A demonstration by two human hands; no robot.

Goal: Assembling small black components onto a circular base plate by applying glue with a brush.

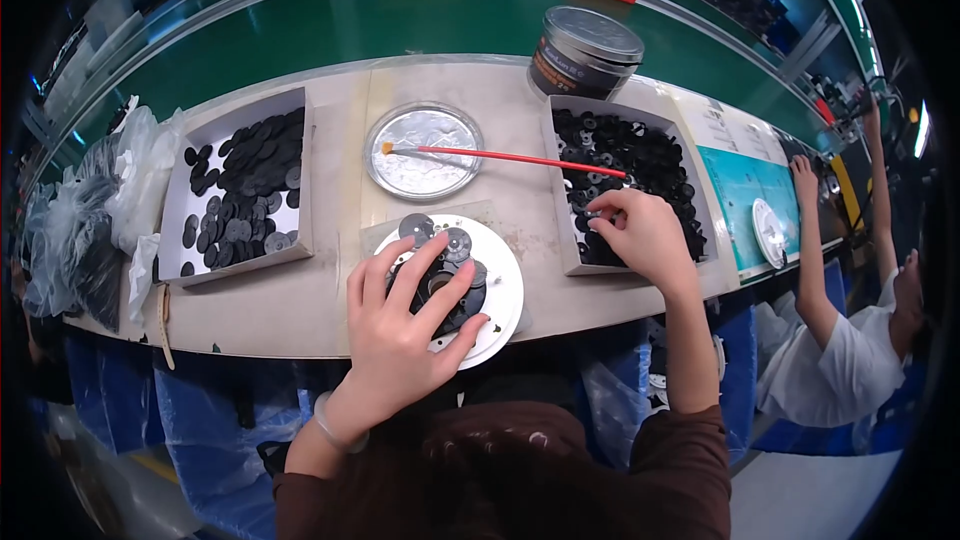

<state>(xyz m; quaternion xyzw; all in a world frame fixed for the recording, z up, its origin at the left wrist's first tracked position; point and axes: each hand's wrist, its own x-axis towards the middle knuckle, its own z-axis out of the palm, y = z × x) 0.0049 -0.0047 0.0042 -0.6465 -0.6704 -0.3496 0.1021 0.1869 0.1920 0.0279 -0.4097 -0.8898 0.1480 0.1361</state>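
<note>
My left hand [405,325] lies flat with fingers spread over a round white plate [505,285] that carries several black and grey discs [432,230]. My right hand [640,235] reaches into the white box on the right [560,230], which is full of small black round parts [640,155], and pinches one of them between its fingertips. A red-handled brush [500,156] rests across a round silver tin lid [423,151] and the rim of that box.
A second white box [300,180] of flat black discs stands at the left, with plastic bags [95,220] beside it. A dark round can [585,52] stands behind the right box. A green conveyor belt [400,20] runs beyond. Another person in white [840,340] works at the right.
</note>
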